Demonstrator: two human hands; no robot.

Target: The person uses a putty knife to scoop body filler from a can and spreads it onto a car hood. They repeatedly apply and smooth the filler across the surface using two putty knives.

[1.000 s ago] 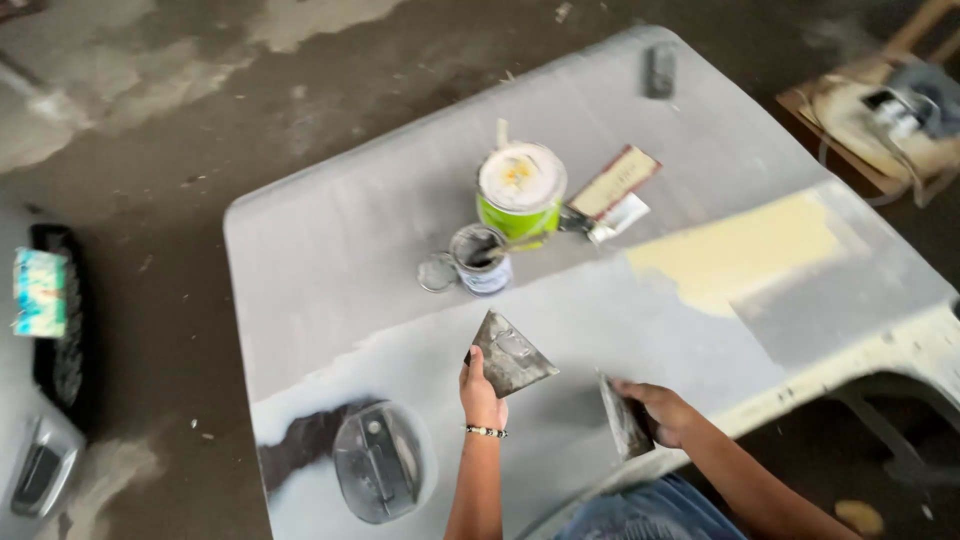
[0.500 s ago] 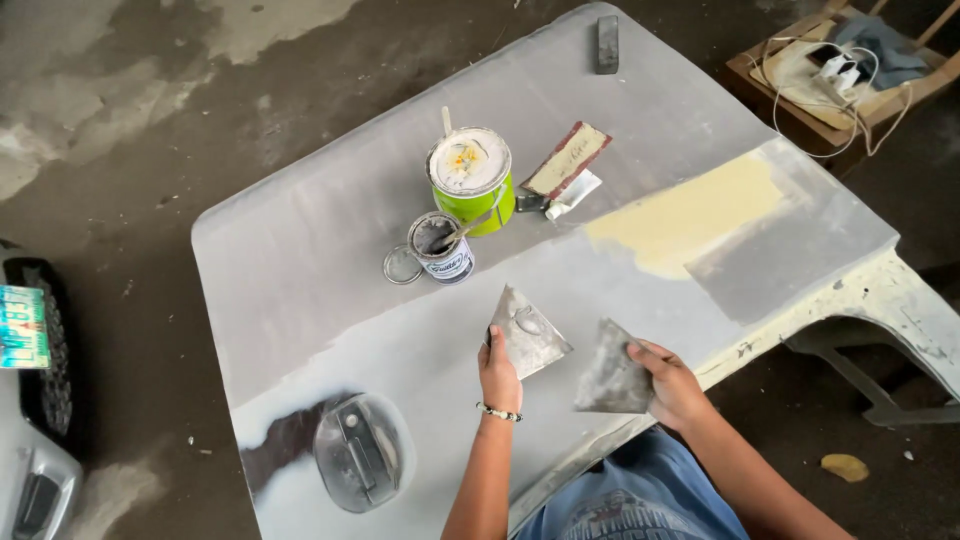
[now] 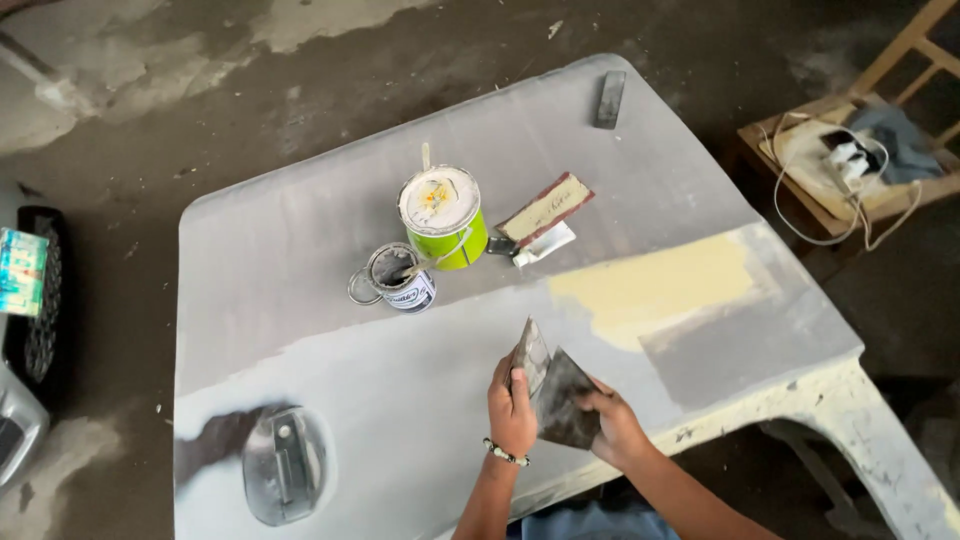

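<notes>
- The left hand (image 3: 513, 408) grips a pale triangular spreader blade (image 3: 531, 357), fingers wrapped round its lower edge, the tip pointing to 12 o'clock.
- The right hand (image 3: 613, 430) is closed on a darker, putty-smeared spreader (image 3: 565, 400), whose upper edge meets the pale blade; the two hands sit close together, just above the near edge of the grey panel (image 3: 300, 300), near 6 o'clock in the view.
- At 11 o'clock from the hands stands a green can (image 3: 443, 215), its cream-stained lid on, so its contents are hidden; a thin stick rises behind it.
- Just beside it, at its 8 o'clock, is a small open tin (image 3: 395, 278) with a wire handle; grey residue coats its rim and inside, and how full it is cannot be told.
- At 3 o'clock from the green can lies a sanding block (image 3: 545, 208), on a white scrap.
- A yellow filler patch (image 3: 655, 285) covers the panel at 2 o'clock from the hands.
- A dark block (image 3: 608, 98) lies at the panel's far edge.
- A round fuel flap (image 3: 285, 478) sits at 9 o'clock from the hands.
</notes>
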